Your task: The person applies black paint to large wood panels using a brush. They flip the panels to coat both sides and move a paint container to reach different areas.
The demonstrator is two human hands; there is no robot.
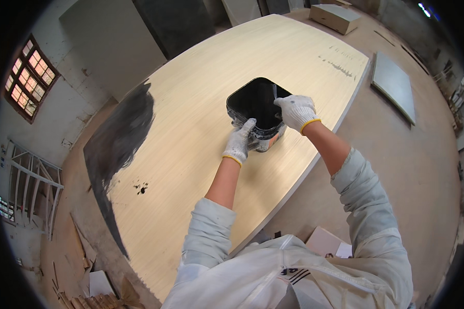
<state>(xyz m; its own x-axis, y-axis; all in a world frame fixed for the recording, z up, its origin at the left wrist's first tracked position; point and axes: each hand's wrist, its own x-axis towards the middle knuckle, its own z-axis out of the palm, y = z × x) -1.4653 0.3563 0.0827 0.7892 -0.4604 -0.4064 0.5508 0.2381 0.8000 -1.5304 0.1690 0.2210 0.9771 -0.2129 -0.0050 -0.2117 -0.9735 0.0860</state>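
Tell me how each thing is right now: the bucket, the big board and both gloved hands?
Black bucket: open, no lid, dark inside, upright on the board.
Big wooden board: lying flat, mostly bare pale wood, painted black at its left end, with a few dark drips.
Left hand: gloved, pressed against the bucket's side.
Right hand: gloved, gripping the bucket's rim.
Grey panel: flat on the floor.

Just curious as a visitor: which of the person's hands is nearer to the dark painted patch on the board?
The left hand. It grips the side of the black paint bucket facing the dark painted patch. The right hand holds the bucket's far rim, farther from the patch.
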